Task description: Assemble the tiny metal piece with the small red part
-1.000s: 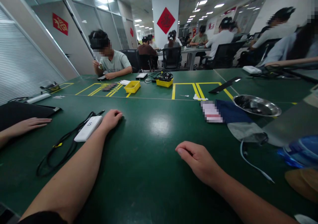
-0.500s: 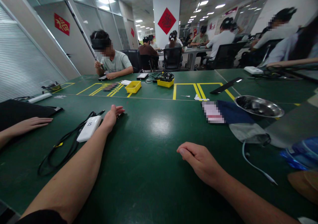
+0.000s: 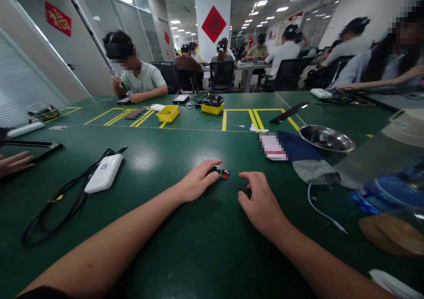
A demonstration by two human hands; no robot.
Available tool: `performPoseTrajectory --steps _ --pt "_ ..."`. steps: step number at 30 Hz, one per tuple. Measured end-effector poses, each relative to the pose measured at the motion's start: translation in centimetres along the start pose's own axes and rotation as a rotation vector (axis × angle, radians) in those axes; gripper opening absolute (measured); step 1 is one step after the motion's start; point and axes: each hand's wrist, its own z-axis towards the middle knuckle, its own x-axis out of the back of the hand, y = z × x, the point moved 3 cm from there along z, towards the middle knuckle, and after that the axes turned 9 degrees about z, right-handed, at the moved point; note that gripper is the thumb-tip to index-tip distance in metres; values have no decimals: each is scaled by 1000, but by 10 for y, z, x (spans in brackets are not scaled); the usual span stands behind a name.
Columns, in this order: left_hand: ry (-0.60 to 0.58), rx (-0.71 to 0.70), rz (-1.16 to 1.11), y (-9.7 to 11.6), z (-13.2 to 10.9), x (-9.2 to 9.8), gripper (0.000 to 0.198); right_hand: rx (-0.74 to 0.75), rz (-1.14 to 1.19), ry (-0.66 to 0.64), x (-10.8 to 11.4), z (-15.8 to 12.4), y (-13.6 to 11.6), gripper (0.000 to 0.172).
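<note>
Apparently early on: a small red-and-black bit [image 3: 225, 173] sits mid-frame on or just above the counter [image 3: 185, 255], between left hand [image 3: 195, 182] and right hand [image 3: 263, 202]. Nothing looks finished; how much is left, cannot tell. Left fingers narrowly parted, tips right beside the bit, something dark showing in the gap; whether they pinch it, unclear. Right fingers half curled, thumb and index apart, holding nothing. White pack [image 3: 104, 173], left of frame, untouched.

The white device [image 3: 104, 174] reads "15"; the red door sign [image 3: 58, 18], "福".
</note>
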Motion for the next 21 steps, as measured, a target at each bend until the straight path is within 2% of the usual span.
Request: performPoseTrajectory --steps 6,12,16,21 --pt "-15 -11 155 -11 4 0 59 69 -110 -17 -7 1 6 52" --pt "-125 -247 361 0 2 -13 71 132 -139 -123 -12 2 1 61" --pt "-148 -327 419 9 0 -14 65 182 -135 -179 -11 1 -3 51" --pt "-178 -333 442 12 1 -3 38 220 -64 -213 -8 1 -7 36"
